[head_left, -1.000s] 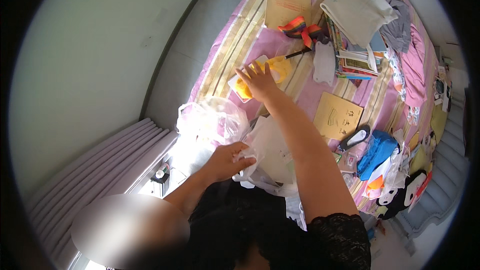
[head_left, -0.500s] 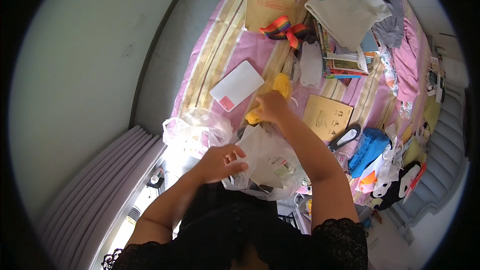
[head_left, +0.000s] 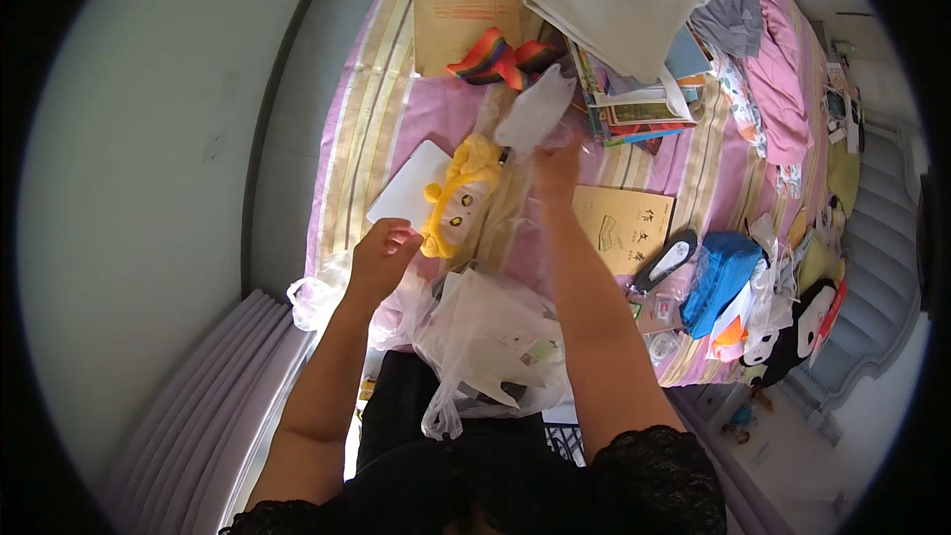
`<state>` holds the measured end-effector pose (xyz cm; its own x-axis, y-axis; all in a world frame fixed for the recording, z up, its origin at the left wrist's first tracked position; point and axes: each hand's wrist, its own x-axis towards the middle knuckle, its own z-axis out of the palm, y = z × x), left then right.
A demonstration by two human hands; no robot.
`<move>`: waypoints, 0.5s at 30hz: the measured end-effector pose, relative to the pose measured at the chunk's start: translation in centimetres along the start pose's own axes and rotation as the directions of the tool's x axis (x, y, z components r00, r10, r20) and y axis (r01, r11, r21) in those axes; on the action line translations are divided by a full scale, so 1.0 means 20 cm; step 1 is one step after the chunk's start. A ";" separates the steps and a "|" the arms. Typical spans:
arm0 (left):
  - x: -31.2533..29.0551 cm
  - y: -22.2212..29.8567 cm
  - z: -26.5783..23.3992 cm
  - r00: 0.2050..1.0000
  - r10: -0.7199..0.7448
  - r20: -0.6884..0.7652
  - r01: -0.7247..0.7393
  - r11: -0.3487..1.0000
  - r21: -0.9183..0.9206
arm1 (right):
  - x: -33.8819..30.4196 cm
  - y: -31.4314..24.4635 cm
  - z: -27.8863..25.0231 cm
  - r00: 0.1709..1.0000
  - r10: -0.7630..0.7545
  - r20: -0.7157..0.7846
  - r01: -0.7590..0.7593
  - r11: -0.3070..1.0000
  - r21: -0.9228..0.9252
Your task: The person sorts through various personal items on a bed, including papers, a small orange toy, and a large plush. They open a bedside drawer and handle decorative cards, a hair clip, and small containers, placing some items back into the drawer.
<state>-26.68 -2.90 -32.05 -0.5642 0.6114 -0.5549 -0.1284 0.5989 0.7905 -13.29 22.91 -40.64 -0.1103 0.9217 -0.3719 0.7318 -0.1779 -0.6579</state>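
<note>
My left hand (head_left: 384, 260) pinches the lower end of a yellow plush piece with a cartoon face (head_left: 458, 208), which lies partly over a white flat box (head_left: 408, 183). My right hand (head_left: 558, 173) is closed, slightly blurred, on what looks like a clear plastic bag (head_left: 578, 139). Just beyond it lies a whitish flat piece (head_left: 537, 111), tilted. Between my forearms, close to my body, sits a translucent white plastic bag (head_left: 485, 327) with papers inside. Another thin plastic bag (head_left: 315, 302) is partly hidden behind my left forearm.
A brown paper envelope (head_left: 466, 20) and a rainbow ribbon (head_left: 485, 59) lie at the far side of the striped bed. Stacked books (head_left: 644, 114) sit under a cream cloth bag (head_left: 624, 0). Rightward are a tan notebook (head_left: 619, 228), a dark shoe-shaped item (head_left: 666, 263) and a blue pouch (head_left: 721, 277).
The yellow plush piece has turned face up and shifted left onto the white box. My left hand moved from the plastic bag to it; my right hand left it. The whitish piece has tilted.
</note>
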 end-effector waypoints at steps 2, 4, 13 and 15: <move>0.06 -0.03 0.05 0.999 -0.015 -0.041 0.018 0.998 0.054 | -0.07 0.10 0.18 0.887 -0.452 -0.092 0.429 0.882 -0.195; 0.13 -0.10 0.07 0.993 0.044 -0.109 -0.026 0.987 0.159 | -0.22 -0.01 0.18 0.910 -0.408 0.077 0.412 0.910 -0.052; 0.56 -0.15 0.19 0.931 0.357 -0.072 -0.289 0.843 0.453 | -0.06 0.11 0.07 0.979 -0.124 0.161 0.193 0.811 -0.552; 0.65 -0.24 0.23 0.957 0.268 -0.108 -0.183 0.853 0.488 | -0.15 0.09 0.05 0.879 -0.153 0.452 0.425 0.682 -0.595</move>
<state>-29.59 4.60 -44.25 -0.6626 0.6898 -0.2918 0.3920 0.6513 0.6497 -12.32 19.48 -41.35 -0.5134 0.6811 -0.5220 0.8522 0.4759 -0.2173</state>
